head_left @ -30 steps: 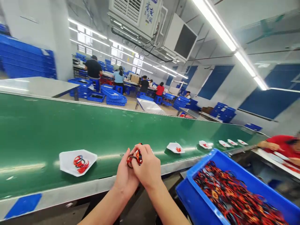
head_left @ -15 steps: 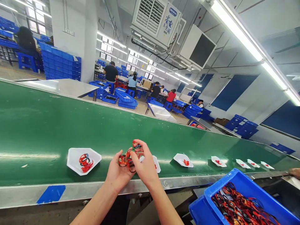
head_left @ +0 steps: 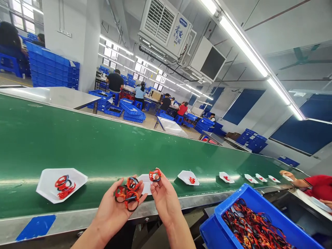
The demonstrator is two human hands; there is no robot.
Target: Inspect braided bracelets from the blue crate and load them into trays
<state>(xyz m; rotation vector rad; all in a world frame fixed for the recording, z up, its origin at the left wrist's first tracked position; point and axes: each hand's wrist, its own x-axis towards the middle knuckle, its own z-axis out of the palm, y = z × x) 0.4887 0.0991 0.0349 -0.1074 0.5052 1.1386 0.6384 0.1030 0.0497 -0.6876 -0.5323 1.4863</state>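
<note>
My left hand (head_left: 110,205) is turned palm up, cupping several small coiled wire bundles (head_left: 131,196) in red and black. Between the thumb and fingers of my right hand (head_left: 167,200) is a single coiled wire bundle (head_left: 155,175), held up just to the right of the others. Directly behind both hands a white tray (head_left: 145,180) sits on the green conveyor belt (head_left: 85,141), partly hidden by them. To the left, another white tray (head_left: 45,181) carries coiled wires (head_left: 63,183) and red pieces. A white tray (head_left: 183,176) on the right contains small red pieces (head_left: 192,180).
A blue bin (head_left: 216,211) full of red and black wire coils (head_left: 251,224) stands at the lower right. Farther along the belt are several more white trays (head_left: 223,175). At the far right, a co-worker's hand (head_left: 286,174) touches one. Blue tape (head_left: 36,226) marks the metal edge.
My right hand has drawn away from the left palm with one coil. The trays appear farther left as the view shifts. A co-worker in a red sleeve has come into view at right.
</note>
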